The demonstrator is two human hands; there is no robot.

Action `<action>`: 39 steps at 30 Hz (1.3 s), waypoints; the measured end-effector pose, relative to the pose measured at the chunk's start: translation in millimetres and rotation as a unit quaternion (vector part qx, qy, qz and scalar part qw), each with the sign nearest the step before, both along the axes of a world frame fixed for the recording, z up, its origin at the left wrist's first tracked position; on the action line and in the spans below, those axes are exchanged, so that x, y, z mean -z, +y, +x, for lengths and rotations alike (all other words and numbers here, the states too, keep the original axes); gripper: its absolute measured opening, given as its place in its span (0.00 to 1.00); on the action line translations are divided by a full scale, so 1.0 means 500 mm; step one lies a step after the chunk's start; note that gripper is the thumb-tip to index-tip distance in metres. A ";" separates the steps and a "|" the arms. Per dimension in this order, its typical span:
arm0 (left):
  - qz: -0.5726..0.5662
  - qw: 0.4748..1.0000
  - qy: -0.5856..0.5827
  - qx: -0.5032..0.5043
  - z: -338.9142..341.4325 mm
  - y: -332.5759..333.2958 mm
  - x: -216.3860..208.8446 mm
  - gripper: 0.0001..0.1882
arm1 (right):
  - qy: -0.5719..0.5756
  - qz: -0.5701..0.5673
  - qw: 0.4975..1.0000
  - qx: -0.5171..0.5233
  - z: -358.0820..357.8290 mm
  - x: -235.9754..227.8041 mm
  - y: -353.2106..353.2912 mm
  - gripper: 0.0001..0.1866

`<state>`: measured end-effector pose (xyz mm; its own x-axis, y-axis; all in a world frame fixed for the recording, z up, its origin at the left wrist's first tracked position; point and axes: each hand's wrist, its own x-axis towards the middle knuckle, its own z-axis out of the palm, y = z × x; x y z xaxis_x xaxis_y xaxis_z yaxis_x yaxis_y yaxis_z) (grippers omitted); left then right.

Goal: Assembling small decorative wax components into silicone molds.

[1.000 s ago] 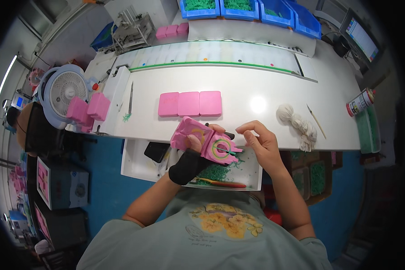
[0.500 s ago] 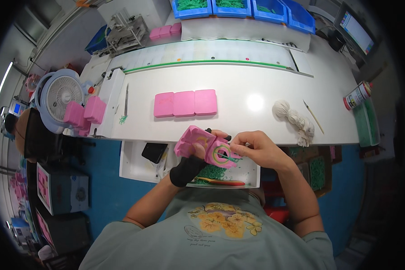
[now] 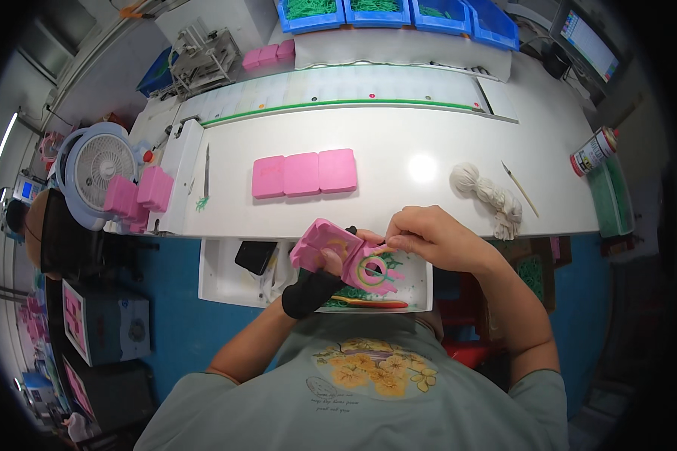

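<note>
My left hand [image 3: 315, 290], in a black fingerless glove, holds a pink rubber mould [image 3: 317, 242] folded open over the drawer. A round cavity with a pale green ring [image 3: 362, 268] around a dark hole shows in the mould's right-hand part; a thin teal strip lies across the lower side of that ring. Just above and right of this part is my bare right hand [image 3: 438, 237], with thumb and forefinger pinched together. Whatever lies between those fingertips is too small to make out. Three pink mould blocks [image 3: 301, 174] sit in a row on the white table.
The open white drawer [image 3: 217, 279] contains a black phone [image 3: 255, 256], green scraps and a red-and-yellow tool [image 3: 380, 304]. A twisted white cloth [image 3: 492, 203] and thin stick [image 3: 520, 189] lie at right, near a spray can [image 3: 596, 152]. A fan [image 3: 105, 167] stands at left.
My right hand has lifted slightly up from the green ring, its pinched fingers drawing away from the mould. My left hand still holds the mould in nearly the same place.
</note>
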<state>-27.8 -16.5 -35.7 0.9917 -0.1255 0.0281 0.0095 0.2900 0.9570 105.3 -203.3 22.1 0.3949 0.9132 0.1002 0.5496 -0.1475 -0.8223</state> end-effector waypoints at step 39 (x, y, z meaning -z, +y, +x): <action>-0.134 0.962 -0.070 -0.229 0.059 -0.044 -0.011 0.36 | 0.140 0.174 0.930 0.291 -0.081 0.060 0.095 0.18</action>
